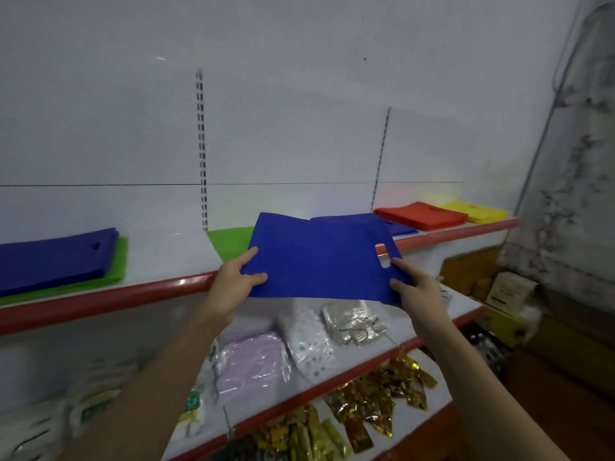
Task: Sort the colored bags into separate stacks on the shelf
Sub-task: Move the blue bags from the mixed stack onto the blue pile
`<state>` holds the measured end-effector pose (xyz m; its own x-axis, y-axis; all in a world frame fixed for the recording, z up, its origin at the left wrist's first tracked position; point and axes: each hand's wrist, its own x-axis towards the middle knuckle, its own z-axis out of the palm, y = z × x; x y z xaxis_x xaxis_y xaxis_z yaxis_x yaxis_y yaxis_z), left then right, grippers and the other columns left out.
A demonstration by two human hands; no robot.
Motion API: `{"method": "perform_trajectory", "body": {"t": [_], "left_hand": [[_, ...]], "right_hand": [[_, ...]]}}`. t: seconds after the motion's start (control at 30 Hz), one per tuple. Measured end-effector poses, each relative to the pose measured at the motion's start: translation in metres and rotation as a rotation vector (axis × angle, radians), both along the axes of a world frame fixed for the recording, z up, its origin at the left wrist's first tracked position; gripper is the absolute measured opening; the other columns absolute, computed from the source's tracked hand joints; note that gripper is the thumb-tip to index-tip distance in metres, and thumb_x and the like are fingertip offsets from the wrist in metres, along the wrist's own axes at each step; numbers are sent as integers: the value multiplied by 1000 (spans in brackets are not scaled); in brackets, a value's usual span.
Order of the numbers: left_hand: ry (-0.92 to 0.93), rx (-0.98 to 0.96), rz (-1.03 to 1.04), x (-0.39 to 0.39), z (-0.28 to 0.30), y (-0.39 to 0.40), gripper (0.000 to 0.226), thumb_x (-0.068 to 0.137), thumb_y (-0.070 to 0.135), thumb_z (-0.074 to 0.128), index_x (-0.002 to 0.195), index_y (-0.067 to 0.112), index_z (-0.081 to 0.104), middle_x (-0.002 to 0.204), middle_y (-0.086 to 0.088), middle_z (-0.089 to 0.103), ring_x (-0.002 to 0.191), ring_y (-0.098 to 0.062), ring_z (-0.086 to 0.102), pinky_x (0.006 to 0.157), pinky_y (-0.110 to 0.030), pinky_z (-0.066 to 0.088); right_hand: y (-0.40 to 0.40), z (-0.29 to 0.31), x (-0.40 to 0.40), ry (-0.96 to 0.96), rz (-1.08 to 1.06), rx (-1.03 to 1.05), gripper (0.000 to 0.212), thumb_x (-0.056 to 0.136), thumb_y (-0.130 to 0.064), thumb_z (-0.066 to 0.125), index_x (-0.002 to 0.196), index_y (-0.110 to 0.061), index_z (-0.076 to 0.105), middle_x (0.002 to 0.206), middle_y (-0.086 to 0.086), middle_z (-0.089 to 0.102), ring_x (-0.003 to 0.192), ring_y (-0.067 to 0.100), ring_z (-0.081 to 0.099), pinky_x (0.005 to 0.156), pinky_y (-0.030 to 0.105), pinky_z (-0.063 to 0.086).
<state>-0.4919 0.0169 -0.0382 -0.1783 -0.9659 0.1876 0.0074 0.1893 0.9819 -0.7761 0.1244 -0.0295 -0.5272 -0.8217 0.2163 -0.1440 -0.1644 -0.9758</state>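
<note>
1. Blue bag [319, 257] is held flat over the shelf [109, 302] edge, near the middle, likely bound for the blue stack [56, 257] at far left.
2. Left hand [234, 281] pinches its left edge, thumb on top.
3. Right hand [416, 287] pinches the right edge by the handle hole.
4. Red [421, 215] and yellow [474, 211] stacks lie far right.

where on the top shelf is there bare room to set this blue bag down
Bare white shelf lies between the blue stack on the left and the green bag by the upright rail. From the held blue bag rightward it is crowded: more blue, then the red stack and yellow stack.
</note>
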Motion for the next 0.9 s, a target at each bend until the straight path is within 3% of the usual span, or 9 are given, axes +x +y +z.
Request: {"method": "perform_trajectory", "body": {"t": [0.23, 0.4, 0.53, 0.67, 0.73, 0.83, 0.9], "left_hand": [[-40, 13, -68, -110, -11, -4, 66, 89, -4, 63, 148, 14, 38, 136, 1, 54, 106, -13, 62, 89, -26, 51], [-49, 22, -73, -174, -22, -30, 68, 87, -3, 66, 148, 14, 39, 138, -5, 55, 108, -20, 64, 92, -45, 54], [-17, -9, -66, -218, -26, -67, 67, 87, -1, 67, 147, 16, 40, 134, -1, 56, 101, -20, 65, 71, -37, 60], [6, -24, -56, -253, -25, -109, 68, 86, 2, 69, 146, 17, 42, 136, -1, 57, 111, -17, 63, 97, -43, 52], [-4, -35, -22, -268, -17, -129, 68, 87, 3, 69, 147, 17, 41, 136, 2, 55, 111, -14, 62, 97, -36, 52], [-55, -75, 66, -283, 1, -158, 66, 88, 2, 67, 147, 16, 41, 133, 3, 55, 108, -12, 61, 84, -19, 51], [-112, -76, 111, -287, 12, -174, 67, 87, 1, 66, 147, 13, 40, 133, -1, 55, 107, -15, 60, 87, -22, 50]], "right_hand": [[9, -8, -104, -87, -84, 60, 44, 98, 3, 44, 137, -15, 54, 116, -5, 47, 98, 16, 60, 69, 30, 57], [-17, -19, -165, -79, -118, 92, 43, 98, 0, 45, 136, -17, 55, 124, -1, 45, 99, 17, 60, 73, 34, 60], [-54, -27, -210, -54, -127, 123, 42, 97, 1, 46, 135, -16, 56, 130, 2, 44, 103, 24, 63, 72, 37, 61], [-101, -17, -253, -3, -104, 144, 43, 96, 3, 47, 134, -15, 56, 131, 4, 48, 104, 26, 63, 79, 44, 60], [-128, -5, -271, 47, -83, 137, 44, 96, 4, 46, 135, -14, 56, 125, 4, 53, 100, 25, 63, 76, 42, 60], [-171, 18, -289, 107, -28, 105, 44, 96, 4, 46, 135, -14, 55, 114, 1, 54, 91, 24, 64, 65, 34, 57], [-200, 28, -296, 158, 6, 109, 43, 96, 5, 45, 135, -13, 55, 119, 5, 53, 85, 22, 61, 65, 36, 57]]}}
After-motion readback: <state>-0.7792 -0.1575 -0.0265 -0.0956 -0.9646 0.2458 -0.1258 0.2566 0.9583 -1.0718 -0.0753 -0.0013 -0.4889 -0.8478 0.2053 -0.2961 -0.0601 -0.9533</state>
